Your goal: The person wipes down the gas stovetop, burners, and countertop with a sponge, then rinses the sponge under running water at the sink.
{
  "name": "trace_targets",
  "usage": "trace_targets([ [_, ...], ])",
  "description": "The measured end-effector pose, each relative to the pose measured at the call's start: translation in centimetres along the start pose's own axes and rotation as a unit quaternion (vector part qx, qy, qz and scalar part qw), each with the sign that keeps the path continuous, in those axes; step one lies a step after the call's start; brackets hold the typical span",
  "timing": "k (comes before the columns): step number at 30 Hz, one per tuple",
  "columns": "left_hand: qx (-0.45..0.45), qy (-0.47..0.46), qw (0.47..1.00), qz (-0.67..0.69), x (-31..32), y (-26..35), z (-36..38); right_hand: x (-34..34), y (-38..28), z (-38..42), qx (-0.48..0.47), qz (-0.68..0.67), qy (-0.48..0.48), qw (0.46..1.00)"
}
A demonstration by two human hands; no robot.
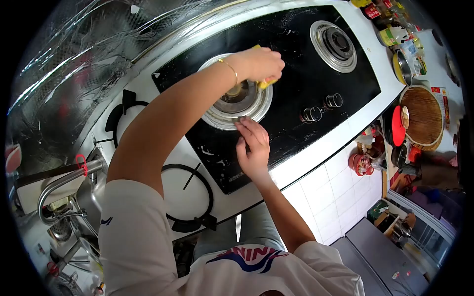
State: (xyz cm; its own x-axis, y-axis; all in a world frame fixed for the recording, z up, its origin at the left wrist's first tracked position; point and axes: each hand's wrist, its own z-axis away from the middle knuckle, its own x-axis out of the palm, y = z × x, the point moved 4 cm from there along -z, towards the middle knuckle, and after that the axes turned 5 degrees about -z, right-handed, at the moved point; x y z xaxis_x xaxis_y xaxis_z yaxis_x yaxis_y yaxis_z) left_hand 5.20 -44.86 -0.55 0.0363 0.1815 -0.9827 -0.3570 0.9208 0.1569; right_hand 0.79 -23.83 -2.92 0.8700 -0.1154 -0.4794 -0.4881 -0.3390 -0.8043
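My left hand, at the end of an arm with a thin bracelet, is closed around a yellow sponge above the right side of the near burner. Only the sponge's edges show past the fingers. Below it is the round metal burner ring, partly covered by my left forearm. My right hand has its fingertips on the ring's lower rim, fingers bent together and thumb apart, holding that edge. Both hands are over the black glass cooktop, which has wet spots and white smears.
The second burner and two control knobs are to the right. Black pan supports lie on the white counter at left, near the sink faucet. Bottles and a round wooden board stand at far right.
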Motion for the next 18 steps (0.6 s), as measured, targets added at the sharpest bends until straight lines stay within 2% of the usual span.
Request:
trace_targets([
  [1,0.019,0.043,0.999,0.013,0.0,0.9,0.3,-0.2,0.1,0.1,-0.001,-0.03,0.009,1.0],
  [3,0.052,0.076,0.995,-0.024,0.1,2.9,0.3,-0.3,0.4,0.2,0.002,-0.05,0.015,0.999],
  [5,0.047,0.091,0.994,-0.025,0.3,4.5,0.5,-0.6,1.0,0.7,0.029,-0.117,0.022,0.992],
  [7,0.087,0.132,0.984,-0.088,-0.1,6.2,1.2,-1.4,1.5,1.1,0.071,-0.173,0.065,0.98],
  [10,0.092,0.12,0.981,-0.118,0.6,8.2,2.2,-3.6,1.6,1.8,0.161,-0.219,0.059,0.961],
  [13,0.097,0.098,0.98,-0.142,1.4,9.9,3.4,-5.8,2.4,2.7,0.135,-0.155,0.066,0.976],
  [15,0.067,0.096,0.988,-0.105,1.6,10.3,4.4,-6.9,2.8,2.7,0.165,-0.137,0.078,0.974],
  [16,0.049,0.053,0.995,-0.074,2.0,10.5,4.8,-7.2,3.2,2.4,0.159,-0.142,0.093,0.972],
  [17,0.046,0.054,0.995,-0.074,2.2,10.9,5.4,-7.3,3.7,1.8,0.154,-0.148,0.107,0.971],
  [18,0.01,0.122,0.992,-0.015,2.4,11.0,6.0,-7.5,3.8,0.8,0.121,-0.127,0.108,0.979],
])
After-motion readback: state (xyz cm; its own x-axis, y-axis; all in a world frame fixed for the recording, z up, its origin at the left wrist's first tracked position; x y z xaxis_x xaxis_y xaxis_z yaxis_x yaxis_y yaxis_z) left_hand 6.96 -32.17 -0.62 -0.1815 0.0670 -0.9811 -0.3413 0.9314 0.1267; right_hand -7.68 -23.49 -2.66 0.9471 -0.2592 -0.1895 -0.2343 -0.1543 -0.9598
